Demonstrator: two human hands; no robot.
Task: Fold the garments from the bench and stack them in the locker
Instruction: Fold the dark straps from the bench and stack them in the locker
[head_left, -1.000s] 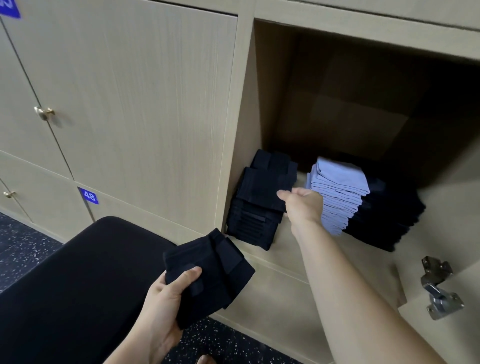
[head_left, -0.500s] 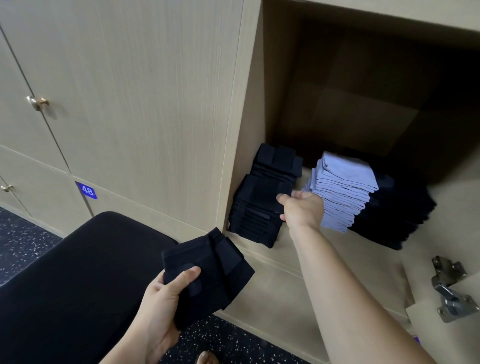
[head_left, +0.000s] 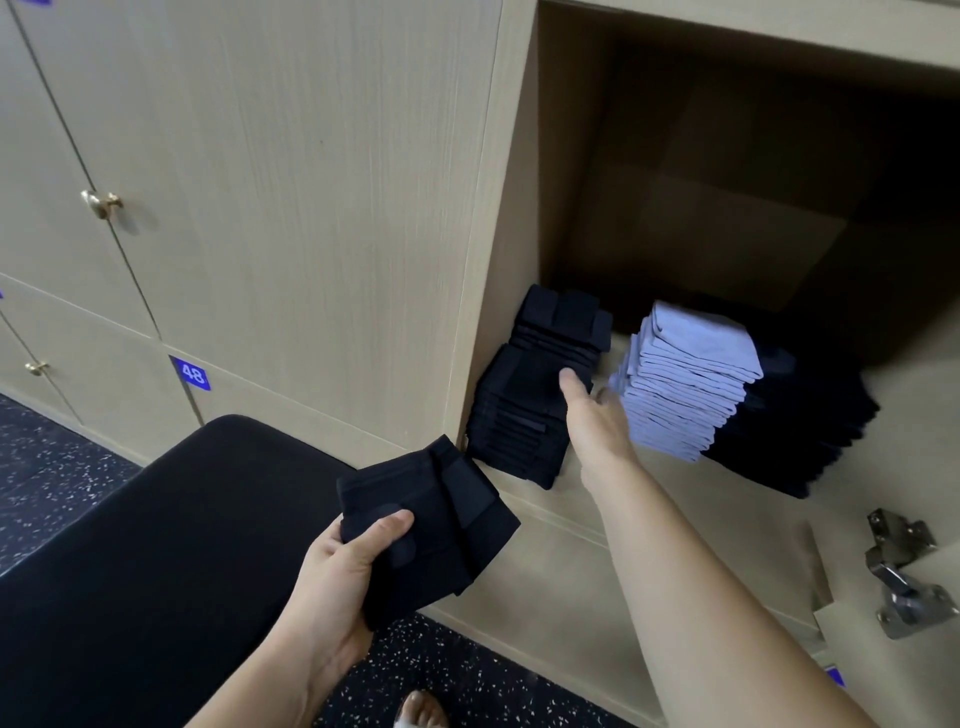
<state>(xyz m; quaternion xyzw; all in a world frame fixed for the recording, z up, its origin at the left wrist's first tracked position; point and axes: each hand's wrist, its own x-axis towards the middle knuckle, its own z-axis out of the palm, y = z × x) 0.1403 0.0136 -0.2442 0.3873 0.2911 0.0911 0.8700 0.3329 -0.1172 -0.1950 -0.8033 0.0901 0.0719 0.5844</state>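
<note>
Right hand (head_left: 597, 422) now uncurled at layered stack (head_left: 519, 434) — folded square (head_left: 447, 514) in left grip (head_left: 343, 569)

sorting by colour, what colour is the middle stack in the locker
The middle stack is light blue; head view.

Locker (head_left: 566, 156) open, free headroom above black stack (head_left: 524, 415) and blue stack (head_left: 685, 384), right hand (head_left: 597, 423) filling the gap between them

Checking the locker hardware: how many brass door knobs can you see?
2: the upper knob on a closed door at left, the lower knob near the left edge. Others may be out of frame.
</note>
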